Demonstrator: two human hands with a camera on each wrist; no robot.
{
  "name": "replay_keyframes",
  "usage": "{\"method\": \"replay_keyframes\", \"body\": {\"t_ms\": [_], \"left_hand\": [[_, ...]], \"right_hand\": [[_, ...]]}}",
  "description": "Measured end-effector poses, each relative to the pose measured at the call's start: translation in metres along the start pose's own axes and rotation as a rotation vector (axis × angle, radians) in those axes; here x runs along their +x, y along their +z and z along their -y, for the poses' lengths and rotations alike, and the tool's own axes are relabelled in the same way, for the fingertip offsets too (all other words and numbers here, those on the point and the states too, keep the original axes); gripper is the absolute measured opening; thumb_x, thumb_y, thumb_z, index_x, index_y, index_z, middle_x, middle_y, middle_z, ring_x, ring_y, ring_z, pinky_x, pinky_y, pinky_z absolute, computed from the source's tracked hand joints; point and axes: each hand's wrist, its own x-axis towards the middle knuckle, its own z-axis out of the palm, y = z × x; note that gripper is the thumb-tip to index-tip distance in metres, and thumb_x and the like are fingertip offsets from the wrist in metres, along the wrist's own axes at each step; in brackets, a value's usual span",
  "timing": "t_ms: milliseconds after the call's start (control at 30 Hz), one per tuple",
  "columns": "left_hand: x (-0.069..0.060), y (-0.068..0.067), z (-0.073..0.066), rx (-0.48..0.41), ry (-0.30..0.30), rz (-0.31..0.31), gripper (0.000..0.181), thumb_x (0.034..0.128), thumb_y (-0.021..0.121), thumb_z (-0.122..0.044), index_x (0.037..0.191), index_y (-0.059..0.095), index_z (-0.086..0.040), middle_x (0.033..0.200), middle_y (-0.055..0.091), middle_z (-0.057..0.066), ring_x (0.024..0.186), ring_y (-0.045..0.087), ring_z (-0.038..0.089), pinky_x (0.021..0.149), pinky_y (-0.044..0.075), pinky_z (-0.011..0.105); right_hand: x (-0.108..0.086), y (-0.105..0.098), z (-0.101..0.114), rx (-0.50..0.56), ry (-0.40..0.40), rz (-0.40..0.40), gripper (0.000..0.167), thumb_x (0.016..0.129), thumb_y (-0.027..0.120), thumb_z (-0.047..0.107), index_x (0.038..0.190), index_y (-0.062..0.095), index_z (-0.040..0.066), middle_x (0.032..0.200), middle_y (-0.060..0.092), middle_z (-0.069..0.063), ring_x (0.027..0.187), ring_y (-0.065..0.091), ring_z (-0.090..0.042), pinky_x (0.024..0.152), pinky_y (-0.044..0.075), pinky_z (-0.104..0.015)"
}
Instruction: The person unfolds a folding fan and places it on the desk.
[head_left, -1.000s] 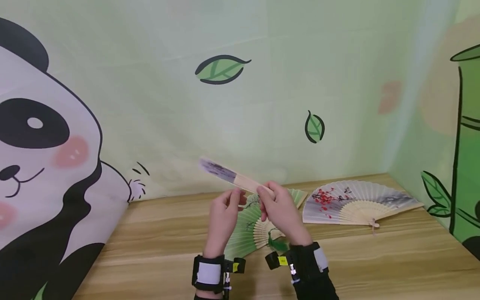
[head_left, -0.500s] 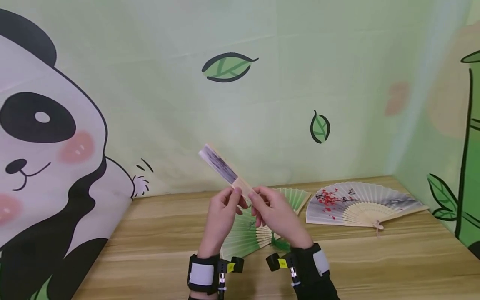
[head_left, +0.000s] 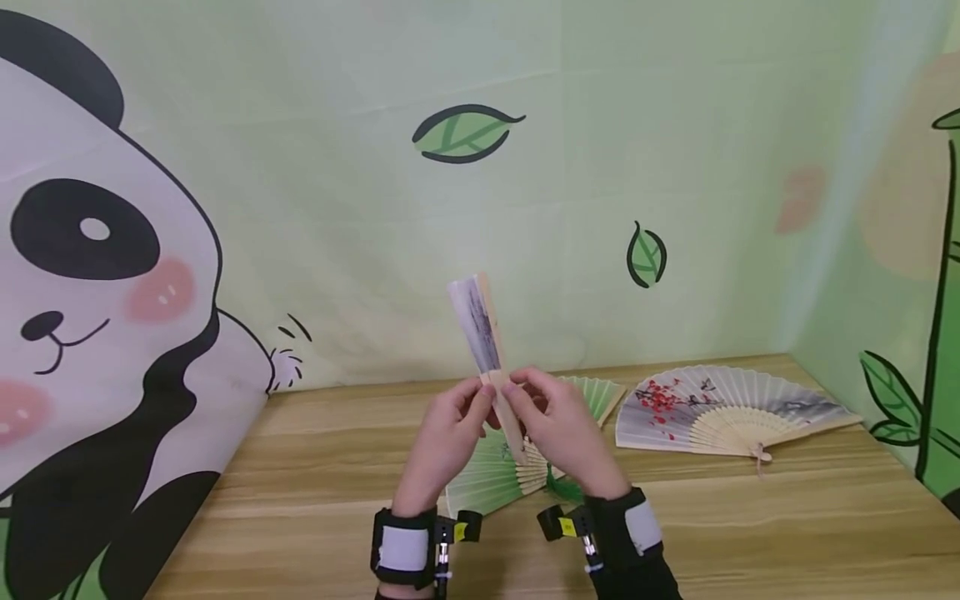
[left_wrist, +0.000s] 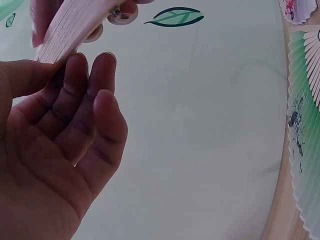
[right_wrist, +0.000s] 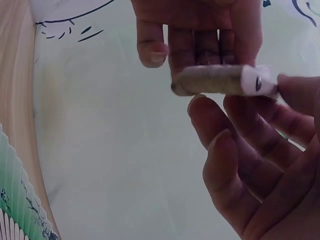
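Between both hands stands a nearly folded hand fan (head_left: pixel 476 325), almost upright, with a grey-purple printed leaf and pale wooden ribs. Its top end is slightly spread. My left hand (head_left: pixel 444 429) pinches its ribs from the left, thumb in front; in the left wrist view the same hand's (left_wrist: pixel 60 135) other fingers are bent loosely below the ribs (left_wrist: pixel 80 25). From the right, my right hand (head_left: pixel 566 425) pinches the ribs too. The right wrist view looks at the fan's end (right_wrist: pixel 210 80), blurred, between the fingers of both hands.
Behind the hands a spread green fan (head_left: pixel 480 475) with a green tassel lies on the wooden table (head_left: pixel 322 500), partly hidden. To its right lies a spread grey-white fan (head_left: pixel 735 404) with red blossoms. A printed cloth backdrop (head_left: pixel 360 217) rises behind the table.
The fan has swung from leaning far left to nearly upright, and its top end has spread a little. My left hand, loosely beside it at first, now pinches it. The view has shifted slightly.
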Motion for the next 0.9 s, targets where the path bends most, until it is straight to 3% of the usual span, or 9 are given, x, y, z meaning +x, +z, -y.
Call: {"method": "replay_keyframes", "body": {"t_ms": [333, 533, 767, 900], "left_hand": [[0.0005, 0.0031, 0.0010, 0.002, 0.014, 0.003, 0.024, 0.1052, 0.047, -0.023, 0.109, 0.067, -0.010, 0.079, 0.063, 0.005, 0.067, 0.053, 0.018, 0.055, 0.041, 0.027], [0.0009, 0.0031, 0.0012, -0.040, 0.024, -0.016, 0.024, 0.1052, 0.047, -0.023, 0.105, 0.067, -0.009, 0.076, 0.061, 0.005, 0.069, 0.054, 0.019, 0.057, 0.040, 0.027], [0.0017, 0.0038, -0.0008, -0.096, -0.025, -0.021, 0.024, 0.1047, 0.048, -0.022, 0.104, 0.067, -0.007, 0.077, 0.061, 0.011, 0.067, 0.051, 0.018, 0.054, 0.037, 0.024], [0.0023, 0.0034, -0.0017, -0.144, -0.045, -0.024, 0.022, 0.1044, 0.048, -0.016, 0.100, 0.065, -0.002, 0.077, 0.061, 0.016, 0.064, 0.052, 0.017, 0.053, 0.037, 0.022]], "right_hand": [[-0.0003, -0.0005, 0.0028, -0.043, -0.033, -0.115, 0.019, 0.101, 0.057, 0.024, 0.105, 0.069, 0.009, 0.088, 0.068, -0.001, 0.071, 0.065, -0.015, 0.060, 0.054, -0.032], [-0.0007, -0.0010, 0.0039, -0.009, -0.015, -0.190, 0.016, 0.100, 0.058, 0.022, 0.102, 0.068, 0.010, 0.083, 0.068, -0.003, 0.066, 0.063, -0.021, 0.053, 0.050, -0.031], [-0.0010, -0.0030, 0.0044, 0.053, 0.010, -0.194, 0.020, 0.100, 0.058, 0.026, 0.102, 0.067, 0.008, 0.082, 0.067, -0.007, 0.065, 0.062, -0.023, 0.054, 0.051, -0.030], [-0.0014, -0.0029, 0.0058, 0.129, 0.040, -0.184, 0.020, 0.100, 0.058, 0.026, 0.101, 0.066, 0.007, 0.074, 0.060, -0.010, 0.058, 0.055, -0.024, 0.049, 0.045, -0.026]]}}
